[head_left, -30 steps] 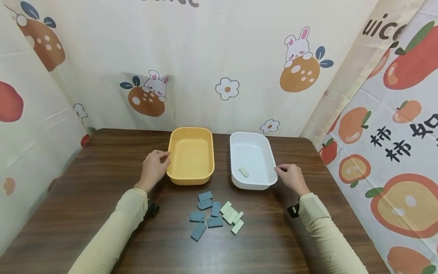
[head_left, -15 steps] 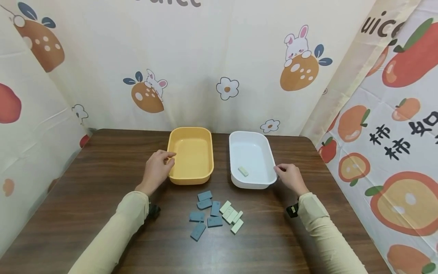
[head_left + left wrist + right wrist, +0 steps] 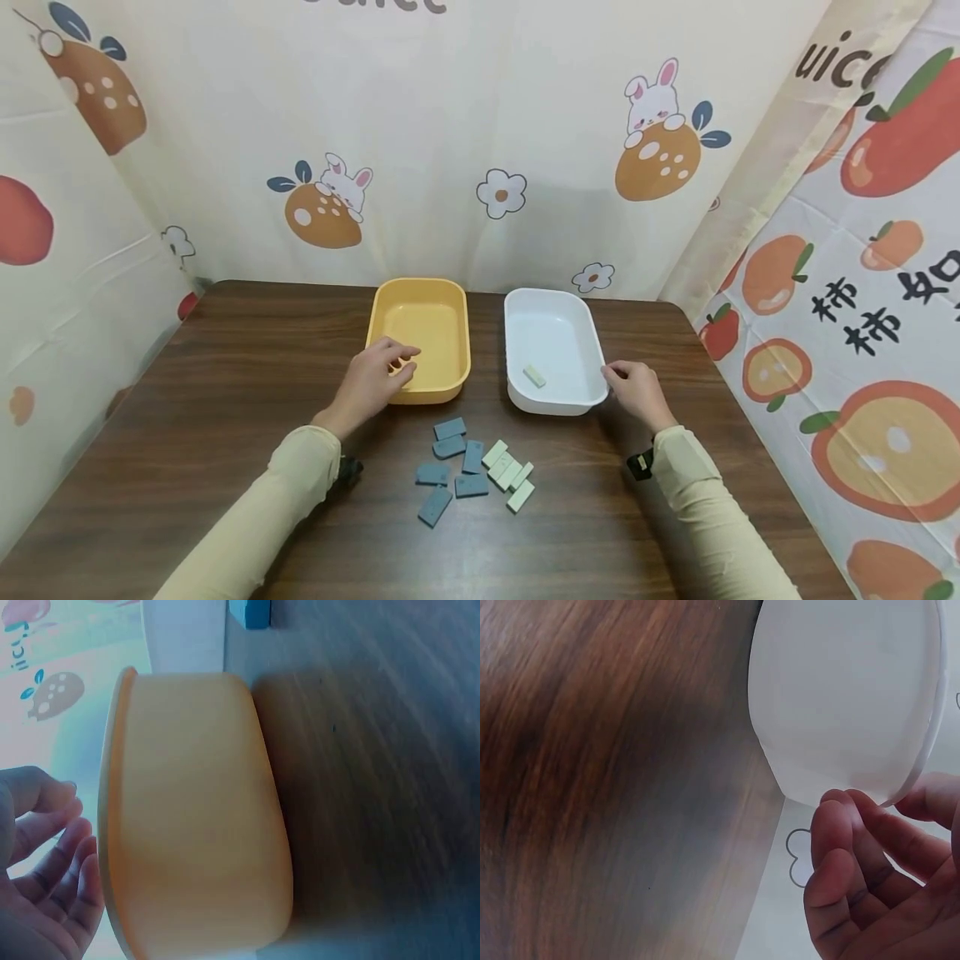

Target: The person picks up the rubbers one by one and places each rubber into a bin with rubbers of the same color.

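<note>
My left hand (image 3: 370, 381) is over the near left part of a yellow plastic bin (image 3: 420, 321), its fingers loosely bent. In the left wrist view nothing shows between those fingers, and the bin's outer wall (image 3: 195, 802) fills the middle. My right hand (image 3: 639, 390) pinches the right rim of a white plastic bin (image 3: 551, 329) between thumb and fingers. Inside that white bin lies one pale green block (image 3: 535, 376). Closer to me on the table are several flat blue-grey blocks (image 3: 471, 486) and, to their right, several pale green blocks (image 3: 520, 497).
Both bins stand side by side on a dark brown wooden table (image 3: 570, 533), a narrow gap between them. Behind the table hangs a printed curtain (image 3: 420, 125), with another fruit-patterned cloth (image 3: 840, 417) along the right side.
My left hand has moved right from the yellow bin's left rim to over its near part, the fingers spreading a little. My right hand keeps its place on the white bin's rim.
</note>
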The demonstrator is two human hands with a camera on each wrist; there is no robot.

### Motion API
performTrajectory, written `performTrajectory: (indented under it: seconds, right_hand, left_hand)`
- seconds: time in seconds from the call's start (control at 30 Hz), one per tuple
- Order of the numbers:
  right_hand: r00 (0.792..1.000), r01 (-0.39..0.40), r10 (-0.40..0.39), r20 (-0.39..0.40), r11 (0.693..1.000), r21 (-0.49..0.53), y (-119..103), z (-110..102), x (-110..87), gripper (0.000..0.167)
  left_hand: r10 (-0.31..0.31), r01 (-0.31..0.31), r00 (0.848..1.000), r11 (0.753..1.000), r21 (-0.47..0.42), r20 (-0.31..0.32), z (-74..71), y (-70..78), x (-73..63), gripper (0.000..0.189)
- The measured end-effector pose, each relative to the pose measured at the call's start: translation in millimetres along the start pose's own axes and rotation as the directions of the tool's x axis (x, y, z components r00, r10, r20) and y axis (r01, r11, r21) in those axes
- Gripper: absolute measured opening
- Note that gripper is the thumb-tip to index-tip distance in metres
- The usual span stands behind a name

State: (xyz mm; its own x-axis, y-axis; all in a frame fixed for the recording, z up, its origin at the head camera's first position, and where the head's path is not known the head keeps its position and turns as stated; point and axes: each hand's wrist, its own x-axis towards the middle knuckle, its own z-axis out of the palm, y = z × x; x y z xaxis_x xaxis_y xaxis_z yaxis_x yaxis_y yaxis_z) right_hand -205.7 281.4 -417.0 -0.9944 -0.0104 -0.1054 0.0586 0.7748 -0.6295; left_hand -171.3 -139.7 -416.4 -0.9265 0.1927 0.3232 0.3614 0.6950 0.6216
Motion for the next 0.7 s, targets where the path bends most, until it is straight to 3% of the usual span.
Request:
performTrajectory:
  seconds: [0.43,0.6,0.7]
  right_hand:
    - [1.0,0.011,-0.012,-0.016,1.0,-0.015,2.5,1.8,-2.0,0.04]
    - [0.999,0.023,-0.023,-0.023,1.0,-0.017,3.0,2.2,-1.9,0.04]
    - [0.999,0.024,-0.024,-0.027,1.0,-0.017,3.1,2.5,-2.3,0.04]
  left_hand:
    - [0.136,-0.138,0.986,0.99,0.011,0.099,12.9,18.5,-7.4,0.025]
    - [0.208,-0.211,0.969,0.978,0.006,0.136,16.2,25.0,-9.5,0.025]
    - [0.236,-0.24,0.953,0.971,-0.001,0.191,17.8,29.9,-11.1,0.024]
